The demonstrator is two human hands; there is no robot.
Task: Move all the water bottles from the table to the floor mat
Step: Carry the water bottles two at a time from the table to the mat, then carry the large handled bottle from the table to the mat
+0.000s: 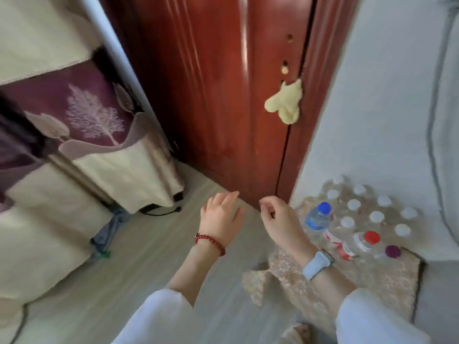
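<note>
Several clear water bottles (376,217) stand packed together on a beige patterned floor mat (372,289) at the lower right, against the white wall. Most have white caps; one has a blue cap (324,208), one a red cap (371,237), one a purple cap (392,251). My left hand (221,217), with a red bead bracelet, hovers over the floor with fingers relaxed and holds nothing. Just left of the blue-capped bottle, my right hand (279,219), a watch on its wrist, hangs with fingers loosely curled and holds nothing. No table is in view.
A red-brown wooden door (211,95) stands straight ahead with a yellow cloth (285,103) hanging from its edge. Furniture draped in purple and cream fabric (74,145) fills the left side. A black cable (161,211) lies on the pale wood floor (149,256).
</note>
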